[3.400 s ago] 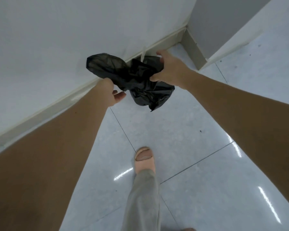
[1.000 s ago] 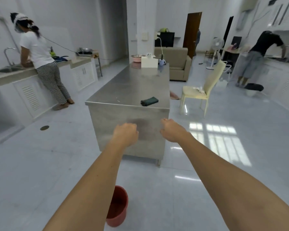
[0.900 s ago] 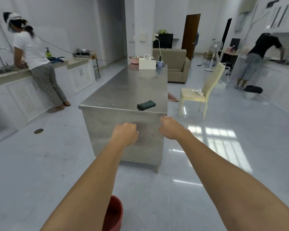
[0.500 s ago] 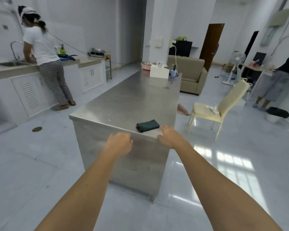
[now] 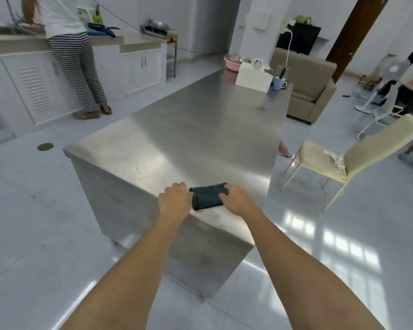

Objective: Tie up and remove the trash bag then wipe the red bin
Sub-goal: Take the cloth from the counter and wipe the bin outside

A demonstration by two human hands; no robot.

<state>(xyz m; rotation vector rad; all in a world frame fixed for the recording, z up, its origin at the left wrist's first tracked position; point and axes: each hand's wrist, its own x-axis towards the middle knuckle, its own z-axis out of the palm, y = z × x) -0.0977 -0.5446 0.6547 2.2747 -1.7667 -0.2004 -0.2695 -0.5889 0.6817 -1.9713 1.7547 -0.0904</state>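
Observation:
A folded dark green cloth (image 5: 208,196) lies flat near the front corner of a long steel table (image 5: 200,129). My left hand (image 5: 175,198) is at the cloth's left end, fingers loosely bent, holding nothing. My right hand (image 5: 236,198) has its fingers laid over the cloth's right end; whether they grip it is not clear. Neither the red bin nor the black trash bag is in view.
At the table's far end stand a white box (image 5: 253,79), a blue mug (image 5: 279,83) and a pink bowl (image 5: 234,61). A cream chair (image 5: 343,158) is to the right, a sofa (image 5: 308,91) behind it. A person in striped trousers (image 5: 74,63) stands at the left counter.
I let go of the black bag, turned into the room and walked up to the steel table. The red bin dropped out of view below. Both hands moved forward onto the green cloth.

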